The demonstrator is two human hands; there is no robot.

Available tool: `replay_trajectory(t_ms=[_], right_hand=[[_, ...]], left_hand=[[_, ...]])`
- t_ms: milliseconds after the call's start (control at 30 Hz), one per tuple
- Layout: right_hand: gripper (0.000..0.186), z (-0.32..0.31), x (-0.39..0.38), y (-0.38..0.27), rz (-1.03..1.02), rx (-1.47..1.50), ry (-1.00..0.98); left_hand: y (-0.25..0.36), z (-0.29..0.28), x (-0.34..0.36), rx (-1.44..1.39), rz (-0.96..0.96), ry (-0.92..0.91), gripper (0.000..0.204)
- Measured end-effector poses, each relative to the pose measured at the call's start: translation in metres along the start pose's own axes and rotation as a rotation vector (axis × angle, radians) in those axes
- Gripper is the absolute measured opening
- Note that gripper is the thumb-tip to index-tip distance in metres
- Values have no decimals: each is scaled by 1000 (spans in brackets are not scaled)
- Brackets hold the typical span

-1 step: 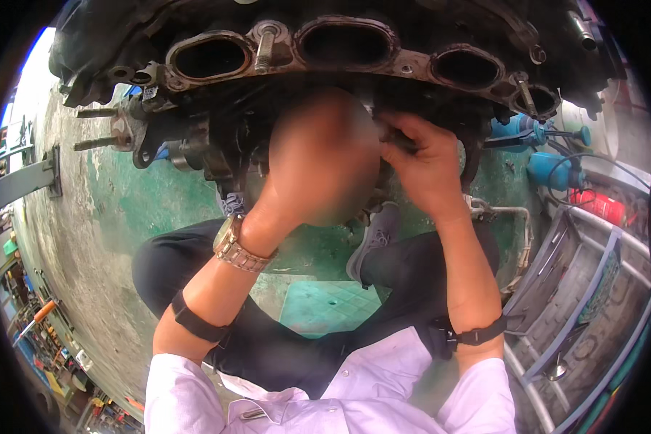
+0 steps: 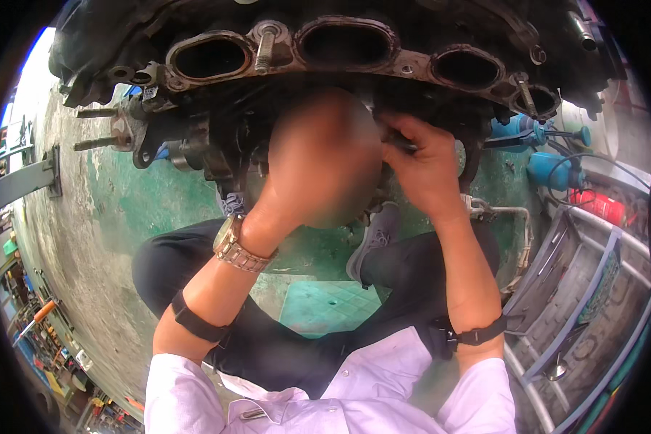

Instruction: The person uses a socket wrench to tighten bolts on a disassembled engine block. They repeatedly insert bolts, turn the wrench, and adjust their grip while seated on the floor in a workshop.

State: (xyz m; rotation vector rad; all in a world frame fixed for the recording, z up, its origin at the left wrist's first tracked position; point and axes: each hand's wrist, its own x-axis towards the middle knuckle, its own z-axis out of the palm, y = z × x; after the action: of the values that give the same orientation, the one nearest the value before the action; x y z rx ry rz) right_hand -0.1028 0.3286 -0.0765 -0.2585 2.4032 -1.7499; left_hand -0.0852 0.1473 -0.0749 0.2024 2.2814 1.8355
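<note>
Nearest, at six o'clock, white shirt sleeves (image 2: pixel 195 394) and black trousers (image 2: pixel 282 347). Above, the left hand (image 2: pixel 325 163) is blurred, so its grip cannot be told; a metal wristwatch (image 2: pixel 233 246) sits below it. The right hand (image 2: pixel 427 170) is closed round a dark tool (image 2: pixel 398 141), which could slip on the greasy metal. At twelve o'clock hangs the engine block (image 2: pixel 340 58): rusty, oil-black, three oval ports open.

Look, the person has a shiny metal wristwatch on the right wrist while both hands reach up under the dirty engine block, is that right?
Not quite. The head view shows the shiny metal wristwatch on the left wrist, not the right. The rest holds: the left hand and the right hand both reach up under the dirty engine block.
</note>
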Motion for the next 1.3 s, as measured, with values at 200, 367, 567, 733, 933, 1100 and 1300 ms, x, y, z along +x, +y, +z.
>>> replay_trajectory(t_ms=[200,367,567,733,933,1100,1300], right_hand=[[19,9,1,4,3,0,-22],[19,7,0,6,51,41,-64],[19,12,0,7,47,77,-17],[20,14,-5,10,168,170,-114],[21,22,-8,12,243,309,-124],[21,32,-5,19,221,216,-134],[20,26,-6,13,111,171,-99]], left_hand=[[0,3,-4,-415,-258,160,58],[4,3,-3,-357,-263,166,57],[12,8,-2,-269,-278,189,47],[12,4,-4,85,-37,157,56],[9,5,-2,83,-9,187,55],[11,4,-1,152,-3,199,54],[20,1,-6,-119,-98,204,53]])
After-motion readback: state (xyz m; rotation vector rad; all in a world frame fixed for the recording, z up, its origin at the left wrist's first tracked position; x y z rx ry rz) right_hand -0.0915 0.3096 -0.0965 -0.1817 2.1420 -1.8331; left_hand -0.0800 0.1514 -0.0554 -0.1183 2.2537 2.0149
